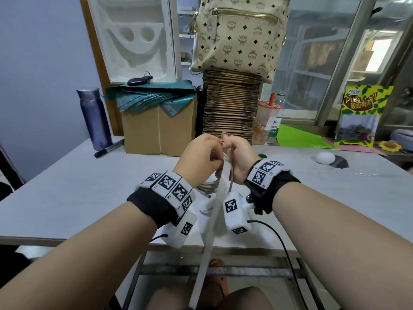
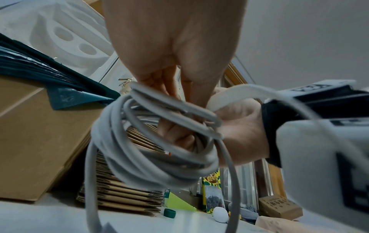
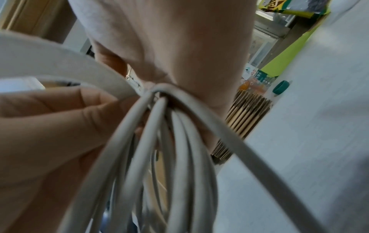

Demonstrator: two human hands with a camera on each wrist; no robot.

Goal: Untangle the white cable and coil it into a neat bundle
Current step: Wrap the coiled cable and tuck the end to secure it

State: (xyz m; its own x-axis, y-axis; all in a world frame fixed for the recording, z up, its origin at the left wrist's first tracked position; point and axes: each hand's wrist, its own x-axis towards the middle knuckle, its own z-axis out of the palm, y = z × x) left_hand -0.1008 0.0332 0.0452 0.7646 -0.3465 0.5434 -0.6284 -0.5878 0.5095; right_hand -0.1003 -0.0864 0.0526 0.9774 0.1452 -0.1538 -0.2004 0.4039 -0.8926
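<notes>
Nearest the camera, a flat white strap (image 1: 206,238) hangs from between the two hands down past the table edge (image 1: 89,239); its upper end runs up to the fingers. Above it, the left hand (image 1: 197,156) and right hand (image 1: 240,158) meet above the table, knuckles close together. The white cable (image 2: 151,141) is already wound into a bundle of several round loops that hangs directly below the fingers of both hands.

Left hand: fingers curled, thumb and fingertips pinching at the top of the loops, as the left wrist view shows. Right hand: fingers (image 2: 179,134) curled through the coil, gripping the gathered strands; in the right wrist view one strand (image 3: 199,113) crosses over the others where they bunch at the hand. One loose length of cable (image 2: 232,181) drops from the bundle toward the table.

Beyond the fingers stands a stack of flattened cardboard (image 1: 231,108) with a patterned backpack (image 1: 239,34) on top. Left of the fingers: a cardboard box (image 1: 156,130), a black marker (image 1: 109,148) and a purple flask (image 1: 95,118). Right of the fingers: a white egg-shaped object (image 1: 325,157) on the table, and further back a drink cup (image 1: 266,121) and a snack bag (image 1: 362,115).
</notes>
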